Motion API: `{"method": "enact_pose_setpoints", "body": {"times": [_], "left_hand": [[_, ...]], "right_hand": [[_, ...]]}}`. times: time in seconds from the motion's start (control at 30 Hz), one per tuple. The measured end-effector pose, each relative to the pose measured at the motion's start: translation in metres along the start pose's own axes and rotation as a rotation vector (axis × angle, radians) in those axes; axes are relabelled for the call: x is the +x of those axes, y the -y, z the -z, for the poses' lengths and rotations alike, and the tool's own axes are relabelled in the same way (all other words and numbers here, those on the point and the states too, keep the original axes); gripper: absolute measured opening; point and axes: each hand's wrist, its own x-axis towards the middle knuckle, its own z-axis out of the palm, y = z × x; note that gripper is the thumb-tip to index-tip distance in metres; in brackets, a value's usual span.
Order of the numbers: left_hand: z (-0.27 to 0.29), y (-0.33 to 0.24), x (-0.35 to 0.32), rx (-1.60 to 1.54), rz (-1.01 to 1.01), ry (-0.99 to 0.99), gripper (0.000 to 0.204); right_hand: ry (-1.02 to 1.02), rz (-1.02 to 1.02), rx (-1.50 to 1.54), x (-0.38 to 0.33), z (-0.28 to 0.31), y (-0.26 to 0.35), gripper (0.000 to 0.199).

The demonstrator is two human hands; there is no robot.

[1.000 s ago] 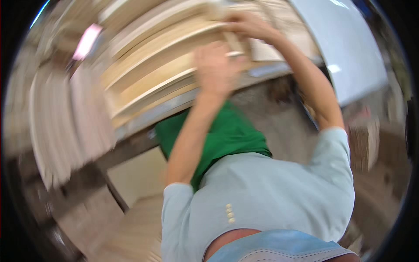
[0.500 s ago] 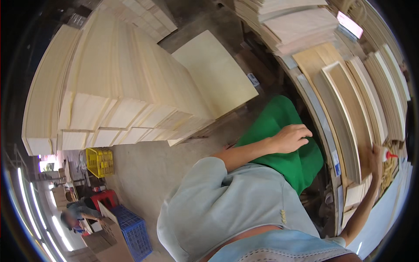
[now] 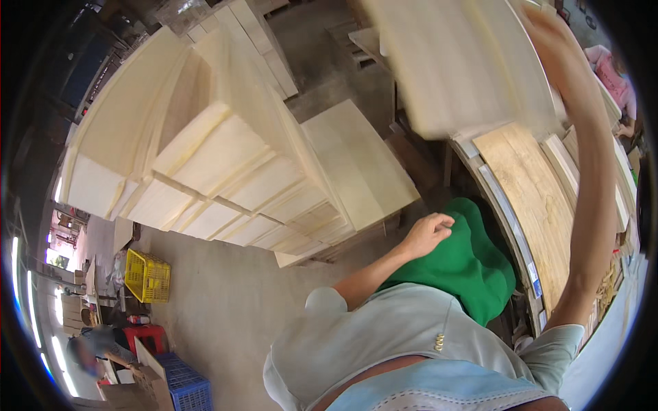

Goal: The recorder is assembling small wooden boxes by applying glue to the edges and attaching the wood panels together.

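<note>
My right hand (image 3: 548, 41) reaches to the upper right and grips the edge of a pale wooden tray (image 3: 459, 68), which is raised above the workbench and smeared by motion. Its fingertips are partly hidden behind the tray. My left hand (image 3: 428, 234) hovers by the green apron (image 3: 473, 264) over my lap, fingers loosely bent and holding nothing. Beneath the right forearm, a flat brown wooden board (image 3: 524, 198) lies along the near side of the bench.
Tall stacks of pale wooden panels (image 3: 226, 164) stand on the left, with a wide flat board (image 3: 360, 161) beside them. More wooden pieces (image 3: 562, 164) lie on the bench. A yellow crate (image 3: 147, 275), blue crate (image 3: 181, 383) and seated person are lower left; another person (image 3: 613, 79) is far right.
The tray has been lifted off the bench and carried away from me by my right hand, uncovering the brown board. The red-tipped bottle no longer shows. My left hand has shifted slightly left.
</note>
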Motion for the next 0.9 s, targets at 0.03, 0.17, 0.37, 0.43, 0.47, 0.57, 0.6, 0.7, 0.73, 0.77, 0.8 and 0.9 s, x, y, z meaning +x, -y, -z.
{"method": "enact_pose_setpoints", "body": {"times": [0.03,0.17,0.37,0.43,0.47,0.57,0.6,0.7,0.73,0.77,0.8,0.9], "left_hand": [[-0.008,-0.002,0.004,0.019,-0.054,0.056,0.029],[0.001,0.013,-0.01,0.04,-0.03,0.017,0.03],[0.011,0.021,-0.009,-0.138,-0.046,-0.017,0.025],[0.012,0.026,-0.008,-0.143,-0.115,-0.051,0.024],[0.012,0.027,-0.008,-0.147,-0.109,-0.044,0.024],[0.012,0.029,-0.006,-0.158,-0.134,0.022,0.025],[0.012,0.03,-0.005,-0.151,-0.12,0.038,0.025],[0.006,0.024,-0.002,-0.14,-0.082,0.091,0.025],[0.007,0.022,-0.003,-0.134,-0.048,0.112,0.026],[0.006,0.021,-0.002,-0.133,-0.043,0.126,0.026],[0.004,0.02,-0.001,-0.128,-0.049,0.12,0.026],[-0.004,0.031,0.008,-0.169,-0.106,0.098,0.026]], "right_hand": [[-0.064,-0.055,-0.056,0.017,0.003,0.046,0.018],[0.182,0.338,-0.358,0.083,-0.051,0.134,0.022],[0.819,0.419,-0.137,0.126,-0.164,0.201,0.016],[0.826,0.405,-0.076,0.125,-0.166,0.202,0.017],[0.83,0.397,-0.023,0.124,-0.167,0.202,0.018],[0.823,0.38,0.123,0.121,-0.171,0.2,0.021],[0.816,0.374,0.169,0.12,-0.17,0.199,0.022],[0.788,0.357,0.302,0.114,-0.165,0.193,0.026],[0.779,0.351,0.354,0.112,-0.166,0.192,0.028],[0.766,0.342,0.404,0.11,-0.167,0.191,0.029],[0.749,0.33,0.455,0.108,-0.167,0.189,0.031],[0.655,0.261,0.59,0.103,-0.169,0.184,0.035]]}}
